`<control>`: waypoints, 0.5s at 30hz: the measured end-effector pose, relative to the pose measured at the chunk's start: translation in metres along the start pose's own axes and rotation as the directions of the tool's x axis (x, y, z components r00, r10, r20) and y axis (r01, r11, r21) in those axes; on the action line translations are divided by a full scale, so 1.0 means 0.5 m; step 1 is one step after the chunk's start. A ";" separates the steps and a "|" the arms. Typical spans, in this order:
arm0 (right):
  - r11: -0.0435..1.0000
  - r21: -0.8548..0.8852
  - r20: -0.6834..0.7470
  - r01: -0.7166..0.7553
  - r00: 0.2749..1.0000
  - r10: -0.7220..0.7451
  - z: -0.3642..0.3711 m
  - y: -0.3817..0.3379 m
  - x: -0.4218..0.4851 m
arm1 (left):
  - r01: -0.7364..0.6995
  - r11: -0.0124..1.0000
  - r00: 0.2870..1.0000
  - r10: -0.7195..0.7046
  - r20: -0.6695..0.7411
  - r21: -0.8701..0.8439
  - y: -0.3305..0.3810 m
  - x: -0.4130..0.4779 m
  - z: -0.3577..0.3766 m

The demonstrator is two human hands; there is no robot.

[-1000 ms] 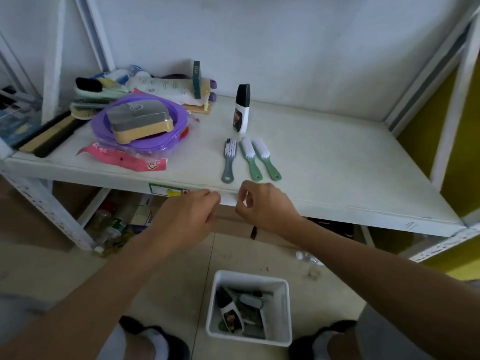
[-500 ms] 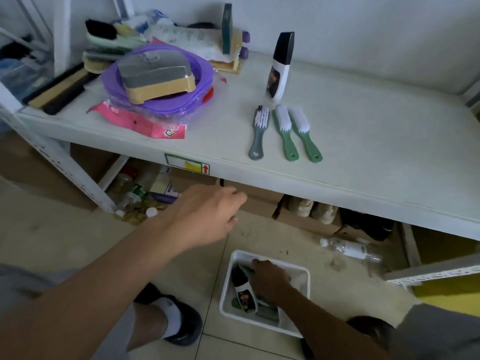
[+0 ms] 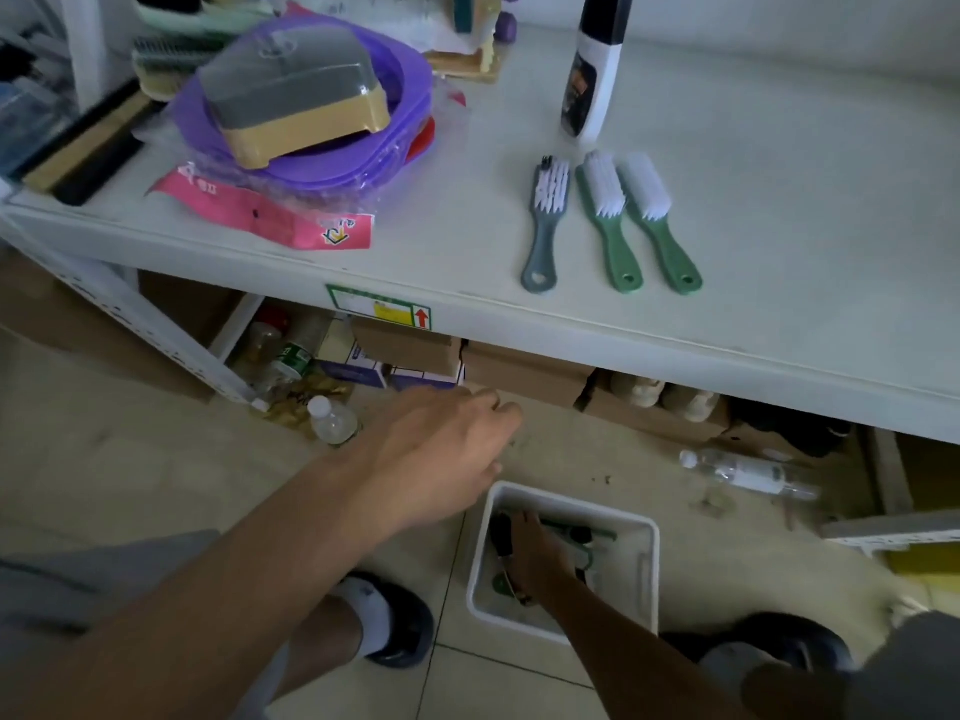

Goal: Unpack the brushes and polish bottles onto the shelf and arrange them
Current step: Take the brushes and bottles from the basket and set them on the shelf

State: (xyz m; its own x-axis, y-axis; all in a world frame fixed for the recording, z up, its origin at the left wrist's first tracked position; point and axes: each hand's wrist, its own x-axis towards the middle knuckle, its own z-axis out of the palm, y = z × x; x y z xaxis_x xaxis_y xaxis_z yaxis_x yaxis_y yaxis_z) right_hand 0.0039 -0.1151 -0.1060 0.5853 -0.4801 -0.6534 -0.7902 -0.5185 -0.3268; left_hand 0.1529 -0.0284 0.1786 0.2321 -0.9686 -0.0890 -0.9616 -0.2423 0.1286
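White plastic walls of a small rectangular bin (image 3: 647, 563) on the tiled floor surround the right hand (image 3: 535, 558). It reaches down among the contents with its fingertips hidden, so I cannot tell whether it grips anything. A black-capped bottle (image 3: 501, 532) lies against its left side, and a thin green handle (image 3: 582, 530) shows just beyond the knuckles. The left hand (image 3: 441, 449) hovers in the air up and left of the bin, below the shelf edge, fingers loosely extended and holding nothing. On the white shelf (image 3: 779, 226) three small white-bristled brushes lie side by side, handles toward the person: a grey-handled brush (image 3: 543, 226), a green-handled brush (image 3: 608, 220) and a second green-handled brush (image 3: 657, 220). Just behind them a white polish bottle with a black cap (image 3: 592, 80) stands upright. Farther left, a purple plastic basin (image 3: 322, 166) holds a grey-lidded tan box (image 3: 296, 101), with a pink label (image 3: 260, 215) lying in front.
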 end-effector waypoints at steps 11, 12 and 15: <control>0.980 -0.151 -0.053 0.127 0.989 -0.136 -0.047 0.021 -0.055 | -0.055 0.998 0.998 0.054 0.036 0.041 0.007 -0.002 -0.020; 0.978 -0.157 -0.065 0.141 0.986 -0.153 -0.050 0.026 -0.062 | -0.056 0.998 0.997 0.055 0.045 0.040 0.008 -0.002 -0.023; 0.965 -0.190 -0.021 0.182 0.982 -0.190 -0.058 0.038 -0.077 | -0.058 0.997 0.997 0.054 0.063 0.056 0.017 -0.005 -0.035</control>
State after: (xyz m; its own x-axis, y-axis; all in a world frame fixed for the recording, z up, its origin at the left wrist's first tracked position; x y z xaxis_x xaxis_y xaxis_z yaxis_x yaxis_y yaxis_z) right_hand -0.0284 -0.1270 -0.0673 0.7281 -0.3878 -0.5653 -0.6209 -0.7224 -0.3043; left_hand 0.1465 -0.0292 0.1971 0.1702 -0.9749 -0.1436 -0.9801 -0.1826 0.0780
